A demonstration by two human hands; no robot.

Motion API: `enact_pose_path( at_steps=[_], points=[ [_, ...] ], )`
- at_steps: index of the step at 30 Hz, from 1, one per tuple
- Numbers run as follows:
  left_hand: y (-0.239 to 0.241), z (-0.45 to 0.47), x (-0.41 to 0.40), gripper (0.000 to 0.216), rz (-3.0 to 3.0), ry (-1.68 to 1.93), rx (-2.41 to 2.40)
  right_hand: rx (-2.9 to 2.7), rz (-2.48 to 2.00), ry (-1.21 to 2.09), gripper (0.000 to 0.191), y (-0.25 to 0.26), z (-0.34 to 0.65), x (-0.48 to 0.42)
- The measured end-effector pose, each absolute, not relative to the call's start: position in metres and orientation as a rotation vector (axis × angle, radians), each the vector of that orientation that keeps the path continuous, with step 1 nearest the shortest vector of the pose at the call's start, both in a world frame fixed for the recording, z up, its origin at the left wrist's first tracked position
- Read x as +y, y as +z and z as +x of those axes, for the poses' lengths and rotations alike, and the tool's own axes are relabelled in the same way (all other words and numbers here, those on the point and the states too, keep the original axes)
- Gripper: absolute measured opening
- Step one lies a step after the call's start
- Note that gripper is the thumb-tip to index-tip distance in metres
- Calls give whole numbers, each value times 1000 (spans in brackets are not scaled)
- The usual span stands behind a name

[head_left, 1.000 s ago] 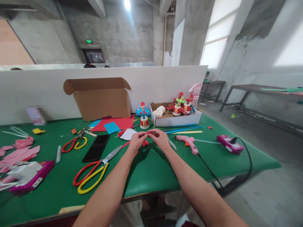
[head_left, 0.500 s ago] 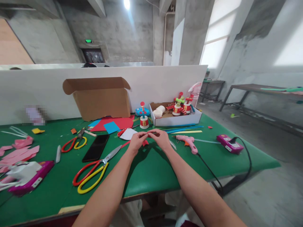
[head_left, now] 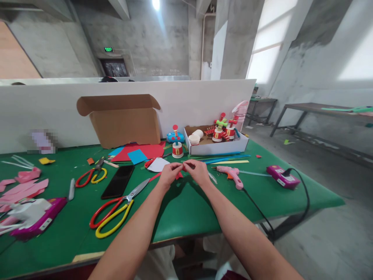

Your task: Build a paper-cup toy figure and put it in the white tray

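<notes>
My left hand [head_left: 168, 174] and my right hand [head_left: 198, 171] meet over the green table [head_left: 186, 210], fingertips pinched together on a small red paper piece [head_left: 184, 168]. A red paper scrap [head_left: 178, 176] lies just under them. Big red-and-yellow scissors [head_left: 112, 214] lie to the left of my left forearm, beside a black phone [head_left: 118, 182]. A pink glue gun [head_left: 231, 174] rests to the right of my right hand.
An open cardboard box [head_left: 124, 120] and a white box of paper-cup toys [head_left: 217, 142] stand at the back by a white partition [head_left: 43, 112]. Red and blue sheets [head_left: 140, 153], smaller scissors [head_left: 91, 175], pink scraps [head_left: 20, 190] and a magenta power strip [head_left: 283, 178] lie around.
Both hands stay pinched together at the same spot; the fingers have shifted only slightly on the red piece.
</notes>
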State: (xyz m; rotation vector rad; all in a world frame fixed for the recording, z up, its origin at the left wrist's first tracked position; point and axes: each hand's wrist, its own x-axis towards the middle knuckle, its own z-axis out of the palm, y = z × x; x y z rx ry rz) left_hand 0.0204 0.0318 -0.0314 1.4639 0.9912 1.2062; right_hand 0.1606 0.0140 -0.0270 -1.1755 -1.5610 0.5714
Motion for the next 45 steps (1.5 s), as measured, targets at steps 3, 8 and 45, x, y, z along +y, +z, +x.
enact_pose_path(
  at_steps=[3, 8, 45],
  points=[
    [-31, 20, 32, 26, 1470, 1198, 994, -1558, -1171, 581, 17, -26, 162, 15],
    [-33, 18, 32, 31, 1462, 1189, 1017, -1469, -1177, 723, 18, -29, 163, 19],
    [-37, 12, 40, 39, 1272, 1203, 958, -1504, -1013, 889, 37, -41, 159, 25]
  ],
)
